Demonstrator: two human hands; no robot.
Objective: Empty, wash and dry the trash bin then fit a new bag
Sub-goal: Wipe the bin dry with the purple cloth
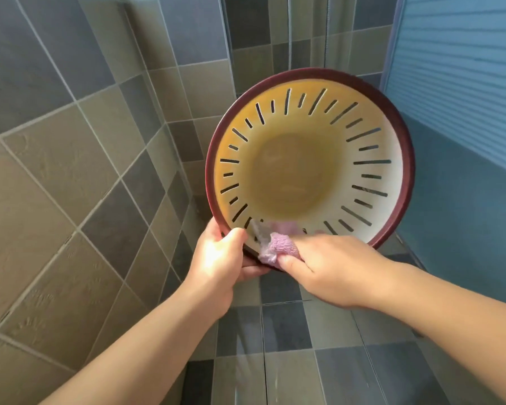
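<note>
- Trash bin (310, 165): 1, slotted wall, red rim, mouth toward camera (tilted)
- Left hand (222, 255): clasps lower rim
- Right hand (324, 267): pinches purple cloth (278, 247) against inner wall

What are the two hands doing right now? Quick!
Left hand: closed on the rim of the trash bin, holding it up.
Right hand: closed on a purple cloth, pressing it against the bin's inside wall.
</note>
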